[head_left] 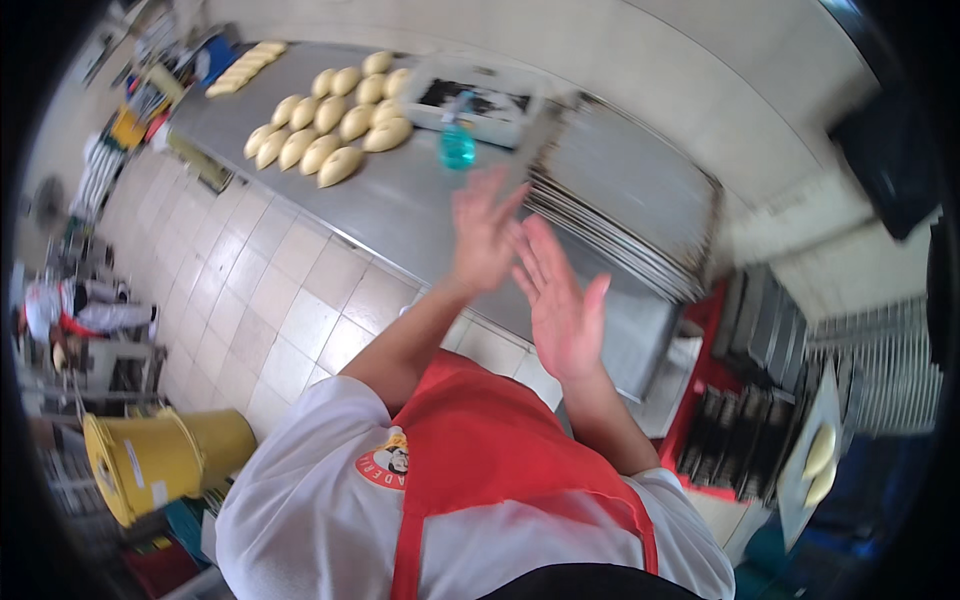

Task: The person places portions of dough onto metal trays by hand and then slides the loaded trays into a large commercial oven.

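Both of my hands are raised in front of my red apron, over the near edge of the metal table [400, 215]. My left hand [484, 232] is blurred by motion, with its fingers apart and nothing in it. Beside it, my right hand [563, 305] shows a bare palm, its fingers stretched out and the thumb apart. The fingertips of the two hands are close together; whether they touch I cannot tell. Just beyond my left hand stands a spray bottle of blue-green liquid [457, 147]. A stack of metal baking trays [630, 185] lies beyond my right hand.
Several oval dough pieces [328, 114] sit in rows at the table's far left, near more dough strips [246, 68]. A white plastic tub [475, 95] holds dark and white stuff. A yellow barrel [165, 460] stands lower left. Another person [85, 310] is at far left.
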Action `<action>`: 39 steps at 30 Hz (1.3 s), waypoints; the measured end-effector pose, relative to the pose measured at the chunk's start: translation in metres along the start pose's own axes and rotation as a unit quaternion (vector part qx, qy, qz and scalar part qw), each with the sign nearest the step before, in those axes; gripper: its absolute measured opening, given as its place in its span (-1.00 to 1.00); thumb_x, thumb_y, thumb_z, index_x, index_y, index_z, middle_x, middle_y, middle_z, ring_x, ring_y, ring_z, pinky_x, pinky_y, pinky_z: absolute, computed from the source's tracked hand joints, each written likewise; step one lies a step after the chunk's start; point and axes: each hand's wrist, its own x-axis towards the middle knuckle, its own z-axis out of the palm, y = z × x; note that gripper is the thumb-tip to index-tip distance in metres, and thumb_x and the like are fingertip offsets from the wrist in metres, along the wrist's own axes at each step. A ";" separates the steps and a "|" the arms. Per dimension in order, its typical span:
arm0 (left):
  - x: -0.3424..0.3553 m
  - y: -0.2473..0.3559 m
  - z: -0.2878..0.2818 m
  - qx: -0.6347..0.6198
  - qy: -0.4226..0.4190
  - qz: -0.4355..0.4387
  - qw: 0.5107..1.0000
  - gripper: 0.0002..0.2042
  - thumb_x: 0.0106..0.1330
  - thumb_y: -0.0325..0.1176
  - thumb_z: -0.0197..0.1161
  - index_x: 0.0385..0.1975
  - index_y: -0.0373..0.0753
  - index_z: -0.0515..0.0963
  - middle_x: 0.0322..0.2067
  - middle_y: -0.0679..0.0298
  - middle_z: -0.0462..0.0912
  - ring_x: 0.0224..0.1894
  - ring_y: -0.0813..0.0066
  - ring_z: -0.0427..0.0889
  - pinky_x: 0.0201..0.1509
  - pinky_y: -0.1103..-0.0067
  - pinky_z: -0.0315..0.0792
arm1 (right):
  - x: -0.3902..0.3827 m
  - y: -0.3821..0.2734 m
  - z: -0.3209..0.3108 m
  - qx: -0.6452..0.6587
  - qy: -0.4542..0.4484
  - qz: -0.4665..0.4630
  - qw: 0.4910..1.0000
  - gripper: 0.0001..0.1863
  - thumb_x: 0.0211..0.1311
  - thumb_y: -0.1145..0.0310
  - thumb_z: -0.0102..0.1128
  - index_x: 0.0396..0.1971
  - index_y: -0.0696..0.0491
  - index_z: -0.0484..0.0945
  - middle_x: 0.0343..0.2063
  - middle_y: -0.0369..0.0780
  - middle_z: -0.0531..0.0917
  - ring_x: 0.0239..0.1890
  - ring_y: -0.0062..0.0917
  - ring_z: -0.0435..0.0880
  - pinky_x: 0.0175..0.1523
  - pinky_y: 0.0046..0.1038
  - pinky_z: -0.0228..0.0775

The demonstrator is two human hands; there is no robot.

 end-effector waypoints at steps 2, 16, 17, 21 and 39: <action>0.001 -0.107 -0.049 -0.010 0.090 -0.172 0.981 -0.58 0.40 -0.19 0.12 0.19 -0.23 0.44 0.31 -0.10 0.29 0.35 -0.16 0.24 0.39 0.15 0.14 | 0.052 0.014 0.023 -0.183 -0.113 -0.042 0.976 -0.38 0.46 -0.02 -0.11 0.30 0.14 0.34 0.40 -0.13 0.22 0.38 -0.30 0.28 0.35 -0.25 0.20; 0.116 -0.392 -0.190 0.295 -0.489 0.001 0.821 -0.06 -0.08 -0.25 0.52 0.39 0.17 0.16 0.36 -0.14 0.15 0.32 -0.09 0.31 0.32 0.28 0.33 | 0.432 0.341 0.019 -0.595 0.321 0.293 0.676 0.07 -0.09 -0.11 0.45 0.43 -0.19 0.08 0.43 0.08 -0.03 0.35 0.14 0.20 0.38 -0.13 0.21; 0.118 -0.409 -0.193 0.289 -0.502 0.000 0.815 -0.05 -0.11 -0.25 0.54 0.38 0.17 0.17 0.34 -0.11 0.17 0.29 -0.08 0.35 0.29 0.27 0.36 | 0.448 0.345 0.034 -0.588 0.313 0.321 0.673 0.08 -0.08 -0.15 0.44 0.45 -0.23 0.05 0.45 0.05 -0.08 0.39 0.12 0.13 0.38 -0.12 0.21; 0.146 -0.398 -0.181 0.227 -0.530 0.007 0.817 -0.14 -0.18 -0.37 0.51 0.28 0.10 0.31 0.20 0.00 0.28 0.17 -0.10 0.44 0.11 0.22 0.50 | 0.467 0.368 0.009 -0.591 0.382 0.258 0.663 -0.10 -0.17 0.12 0.54 0.25 -0.15 0.27 0.32 -0.03 0.13 0.27 0.07 0.26 0.28 -0.11 0.33; 0.183 -0.179 -0.066 -0.368 -0.272 -0.155 0.875 -0.23 -0.03 -0.49 0.52 0.24 -0.24 0.26 0.14 0.18 0.40 0.12 0.32 0.49 0.18 0.40 0.49 | 0.152 0.031 -0.106 0.044 0.395 -0.079 0.914 -0.38 0.13 0.51 0.22 0.23 0.00 0.27 0.11 -0.16 0.47 0.13 -0.35 0.52 0.15 -0.31 0.49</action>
